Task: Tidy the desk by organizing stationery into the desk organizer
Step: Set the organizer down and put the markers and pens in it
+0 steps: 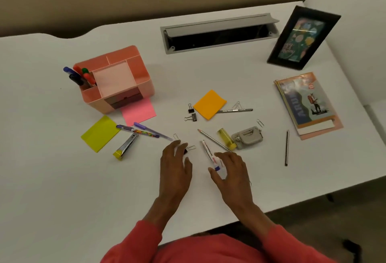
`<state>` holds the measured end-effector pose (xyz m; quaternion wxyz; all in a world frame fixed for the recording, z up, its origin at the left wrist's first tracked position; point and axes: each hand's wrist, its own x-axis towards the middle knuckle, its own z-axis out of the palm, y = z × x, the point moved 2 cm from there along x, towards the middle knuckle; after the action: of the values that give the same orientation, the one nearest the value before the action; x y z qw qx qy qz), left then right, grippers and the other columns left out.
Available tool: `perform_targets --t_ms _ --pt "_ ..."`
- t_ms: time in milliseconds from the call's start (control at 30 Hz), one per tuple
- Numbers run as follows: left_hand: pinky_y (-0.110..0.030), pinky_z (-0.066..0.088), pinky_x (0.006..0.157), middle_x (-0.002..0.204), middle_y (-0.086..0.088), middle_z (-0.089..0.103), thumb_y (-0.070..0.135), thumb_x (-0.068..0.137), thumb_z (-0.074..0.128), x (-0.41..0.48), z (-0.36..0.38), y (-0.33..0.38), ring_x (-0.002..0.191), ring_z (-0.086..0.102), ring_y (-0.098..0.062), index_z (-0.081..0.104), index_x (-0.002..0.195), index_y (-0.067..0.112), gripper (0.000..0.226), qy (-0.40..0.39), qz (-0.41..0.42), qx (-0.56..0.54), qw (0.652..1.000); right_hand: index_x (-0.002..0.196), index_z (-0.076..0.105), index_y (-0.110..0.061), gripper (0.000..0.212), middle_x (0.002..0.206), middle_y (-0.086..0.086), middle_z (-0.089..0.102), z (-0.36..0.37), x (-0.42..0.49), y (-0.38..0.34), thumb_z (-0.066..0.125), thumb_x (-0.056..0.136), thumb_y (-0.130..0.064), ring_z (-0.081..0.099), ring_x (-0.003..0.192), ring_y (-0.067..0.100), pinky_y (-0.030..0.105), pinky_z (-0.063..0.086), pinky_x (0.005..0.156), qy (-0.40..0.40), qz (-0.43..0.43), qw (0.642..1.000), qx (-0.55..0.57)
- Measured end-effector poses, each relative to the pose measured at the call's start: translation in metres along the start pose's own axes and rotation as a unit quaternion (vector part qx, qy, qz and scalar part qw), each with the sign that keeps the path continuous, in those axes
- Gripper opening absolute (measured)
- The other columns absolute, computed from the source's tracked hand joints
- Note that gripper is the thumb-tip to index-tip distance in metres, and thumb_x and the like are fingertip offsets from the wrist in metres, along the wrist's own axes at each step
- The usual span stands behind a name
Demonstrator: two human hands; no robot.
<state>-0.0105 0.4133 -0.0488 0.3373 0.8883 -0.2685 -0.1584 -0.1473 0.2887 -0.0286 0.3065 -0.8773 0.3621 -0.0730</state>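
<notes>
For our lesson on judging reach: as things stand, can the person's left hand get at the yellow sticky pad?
Probably yes. The left hand is open, and the yellow sticky pad lies flat, uncovered, to its left; only pens and a chrome tool lie between.

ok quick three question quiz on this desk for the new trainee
1. True or false: the coloured markers stand in the pink plastic desk organizer.
2. Which sticky-note pad lies nearest the two black binder clips? A yellow-green pad, B orange pad, C pink pad.
3. What stands propped up at the far right of the white desk?

Key: 1 true. 2 B. 3 the black-framed picture.
</notes>
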Motion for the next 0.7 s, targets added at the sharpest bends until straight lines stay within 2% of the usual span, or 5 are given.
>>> perform_targets --t_ms 100,300,467,567,700 --pt "-0.037 0.036 0.116 0.147 -0.003 0.046 0.015 0.094 0.060 -0.001 0.006 0.005 0.138 0.040 -0.019 0.054 0.137 0.019 0.044 -0.005 -0.004 0.011 1.000 0.131 0.053 -0.027 0.044 0.119 -0.009 0.055 0.008 -0.003 0.007 0.071 0.092 -0.034 0.051 0.106 0.009 0.021 0.043 0.093 -0.028 0.012 1.000 -0.007" --pt "-0.033 0.031 0.118 0.149 -0.001 0.045 0.016 0.094 0.059 0.000 0.009 0.010 0.139 0.039 -0.017 0.054 0.138 0.019 0.045 -0.014 -0.012 0.014 1.000 0.127 0.055 -0.022 0.035 0.112 -0.005 0.058 0.019 0.000 0.007 0.065 0.093 -0.015 0.056 0.099 0.014 0.034 0.053 0.088 -0.019 0.026 0.999 0.001" --pt "-0.034 0.033 0.116 0.149 -0.001 0.045 0.014 0.094 0.060 0.001 0.004 0.009 0.138 0.040 -0.018 0.054 0.137 0.021 0.044 -0.002 -0.020 0.010 1.000 0.114 0.057 -0.024 0.029 0.104 -0.012 0.057 0.004 0.005 -0.007 0.070 0.089 -0.017 0.054 0.094 0.009 0.027 0.053 0.079 0.046 0.040 0.996 0.069" --pt "-0.033 0.031 0.116 0.150 -0.001 0.045 0.014 0.094 0.061 0.002 -0.001 0.005 0.139 0.039 -0.018 0.053 0.138 0.022 0.046 0.008 -0.035 0.009 0.999 0.107 0.058 -0.025 0.025 0.100 -0.013 0.061 -0.010 0.014 -0.026 0.073 0.089 -0.017 0.061 0.086 0.010 0.026 0.059 0.071 0.070 0.043 0.989 0.121" --pt "-0.029 0.027 0.115 0.151 0.000 0.044 0.017 0.095 0.060 0.006 -0.015 -0.005 0.140 0.037 -0.018 0.051 0.140 0.024 0.047 0.017 -0.070 0.022 0.997 0.105 0.067 -0.016 0.019 0.100 -0.007 0.067 -0.031 0.037 -0.078 0.075 0.088 -0.012 0.063 0.091 0.006 0.012 0.051 0.078 0.078 -0.043 0.973 0.212"
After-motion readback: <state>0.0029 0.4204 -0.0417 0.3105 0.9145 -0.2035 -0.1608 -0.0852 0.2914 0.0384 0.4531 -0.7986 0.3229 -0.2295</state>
